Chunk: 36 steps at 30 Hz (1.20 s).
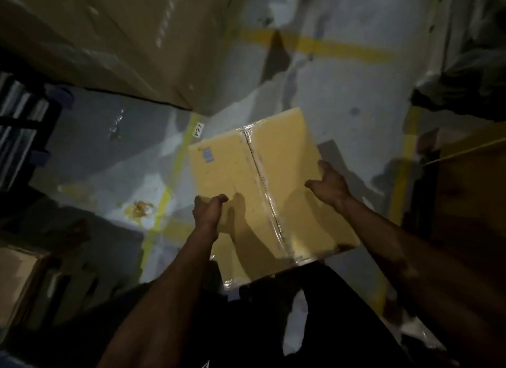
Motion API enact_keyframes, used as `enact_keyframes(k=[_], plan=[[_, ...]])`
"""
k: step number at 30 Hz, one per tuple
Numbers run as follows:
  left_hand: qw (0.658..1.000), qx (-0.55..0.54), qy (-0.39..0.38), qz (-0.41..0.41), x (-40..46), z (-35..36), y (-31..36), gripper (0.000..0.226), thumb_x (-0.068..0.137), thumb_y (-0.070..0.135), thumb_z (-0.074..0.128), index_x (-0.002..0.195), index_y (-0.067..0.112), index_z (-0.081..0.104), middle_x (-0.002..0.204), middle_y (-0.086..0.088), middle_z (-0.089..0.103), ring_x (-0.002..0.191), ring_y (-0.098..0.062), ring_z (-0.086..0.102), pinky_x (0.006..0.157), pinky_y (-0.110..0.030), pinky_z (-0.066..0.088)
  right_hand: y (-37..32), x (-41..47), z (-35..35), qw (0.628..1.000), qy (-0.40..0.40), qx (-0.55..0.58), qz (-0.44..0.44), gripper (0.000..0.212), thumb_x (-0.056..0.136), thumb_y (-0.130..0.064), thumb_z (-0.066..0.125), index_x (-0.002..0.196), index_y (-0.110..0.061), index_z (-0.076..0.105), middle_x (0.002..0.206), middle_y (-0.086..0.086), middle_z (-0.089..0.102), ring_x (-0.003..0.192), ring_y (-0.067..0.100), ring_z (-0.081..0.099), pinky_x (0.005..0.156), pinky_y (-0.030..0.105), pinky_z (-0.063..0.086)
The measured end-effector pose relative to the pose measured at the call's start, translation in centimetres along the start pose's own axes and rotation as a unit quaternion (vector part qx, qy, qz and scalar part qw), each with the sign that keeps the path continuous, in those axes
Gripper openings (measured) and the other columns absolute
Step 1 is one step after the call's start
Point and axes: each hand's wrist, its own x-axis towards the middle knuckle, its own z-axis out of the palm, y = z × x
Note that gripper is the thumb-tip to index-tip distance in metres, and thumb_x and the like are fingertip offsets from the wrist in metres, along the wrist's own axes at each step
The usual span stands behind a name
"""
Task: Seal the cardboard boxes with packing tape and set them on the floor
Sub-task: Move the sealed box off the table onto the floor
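— Where is the box?

— The tan rectangular cardboard box [262, 181] sits in the middle of the view over the grey concrete floor [342, 94], its top facing up. I cannot tell whether its base already rests on the floor or hangs just above it.

— Is it sealed?

— Yes. A strip of clear shiny packing tape [267, 192] runs along the centre seam from the far edge to the near edge and folds over both ends. More clear tape glints along the near edge.

— And the hands?

— The left hand [209, 210] grips the box's left edge near the near-left corner, fingers curled over the side and thumb on top. The right hand [330, 183] is at the right edge, fingers spread and loosely bent, not closed round anything; whether the fingertips touch the cardboard is hard to say in the dim light.

— Anything else on the box?

— A small blue printed mark [208, 156] near the far-left corner.

— What surrounds it?

— Painted yellow lines [180, 151] cross the floor beside the box, with a small white label [199, 129] reading something like "P27" just beyond the far-left corner. A large pale cardboard carton [109, 39] fills the upper left, and another brown carton [471, 181] stands at the right edge, well apart from the box.
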Motion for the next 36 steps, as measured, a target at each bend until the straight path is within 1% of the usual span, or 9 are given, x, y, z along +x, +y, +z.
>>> enact_keyframes(k=[3,7,12,18,22,25,30,33,36], plan=[[0.999,0.027,-0.01,-0.021,4.9,4.1,0.5,0.134,0.042,0.056,0.077,0.16,0.018,0.026,0.146,-0.019,0.052,0.122,-0.045,0.058,0.092,-0.063,0.056,1.5,6.9,0.6,1.0,-0.017,-0.007,0.014,0.076,0.091,-0.031,0.071,0.157,-0.021,0.035,0.159,0.002,0.04,0.14,0.028,0.045,0.111,0.038,0.042],[0.998,0.066,-0.024,0.001,10.8,9.8,2.6,0.117,0.072,0.043,0.08,0.166,0.021,0.014,0.159,-0.015,0.04,0.134,-0.043,0.049,0.098,-0.056,0.053,3.6,15.9,1.7,0.999,-0.007,-0.012,0.029,0.068,0.091,-0.029,0.073,0.151,-0.02,0.044,0.157,0.003,0.044,0.137,0.029,0.048,0.11,0.036,0.04],[0.998,0.049,-0.049,0.009,18.3,14.6,4.9,0.121,0.061,0.044,0.072,0.166,0.023,0.017,0.162,-0.009,0.039,0.136,-0.04,0.048,0.102,-0.058,0.052,4.8,23.7,2.7,0.999,0.02,-0.036,0.01,0.062,0.09,-0.035,0.071,0.146,-0.028,0.046,0.151,0.003,0.047,0.123,0.029,0.057,0.099,0.038,0.049],[0.995,0.079,-0.023,0.059,26.6,17.6,7.2,0.128,0.053,0.052,0.07,0.166,0.025,0.016,0.159,-0.012,0.042,0.134,-0.039,0.051,0.103,-0.057,0.051,4.1,31.8,5.3,0.999,0.028,-0.003,-0.03,0.068,0.092,-0.032,0.073,0.151,-0.029,0.041,0.157,0.001,0.043,0.133,0.029,0.051,0.101,0.034,0.045],[0.994,0.089,-0.023,0.06,30.4,17.4,6.2,0.126,0.05,0.055,0.075,0.161,0.026,0.023,0.152,-0.012,0.049,0.129,-0.039,0.055,0.101,-0.057,0.053,4.1,34.7,7.4,0.999,-0.01,-0.015,-0.038,0.077,0.094,-0.03,0.072,0.159,-0.026,0.031,0.164,0.001,0.03,0.145,0.028,0.038,0.106,0.03,0.037],[0.99,0.123,-0.038,0.062,33.3,17.7,3.3,0.123,0.048,0.057,0.078,0.157,0.025,0.03,0.144,-0.009,0.057,0.123,-0.036,0.061,0.1,-0.053,0.055,5.2,36.3,8.7,0.993,-0.049,-0.099,-0.043,0.082,0.094,-0.033,0.071,0.161,-0.022,0.025,0.169,0.007,0.016,0.153,0.029,0.022,0.119,0.038,0.027],[0.975,0.207,-0.031,0.072,31.4,18.1,3.2,0.114,0.081,0.043,0.081,0.167,0.021,0.009,0.169,-0.01,0.022,0.148,-0.037,0.036,0.116,-0.05,0.041,6.6,36.8,9.9,0.988,-0.066,-0.133,-0.037,0.087,0.088,-0.037,0.078,0.16,-0.024,0.031,0.171,0.01,0.002,0.154,0.031,0.021,0.119,0.038,0.028],[0.964,0.251,-0.034,0.085,31.3,17.8,3.1,0.11,0.087,0.042,0.078,0.167,0.021,0.006,0.171,-0.013,0.017,0.151,-0.037,0.031,0.118,-0.049,0.039,6.1,36.2,9.8,0.987,-0.063,-0.139,-0.042,0.084,0.089,-0.035,0.077,0.159,-0.024,0.032,0.17,0.012,0.006,0.154,0.03,0.02,0.118,0.037,0.028],[0.953,0.281,-0.037,0.11,30.1,17.5,3.9,0.105,0.087,0.04,0.077,0.166,0.02,0.011,0.17,-0.014,0.016,0.152,-0.037,0.031,0.116,-0.049,0.04,4.8,34.9,9.4,0.983,-0.048,-0.163,-0.074,0.073,0.093,-0.031,0.072,0.156,-0.02,0.038,0.167,0.014,0.023,0.154,0.028,0.021,0.115,0.034,0.029]])
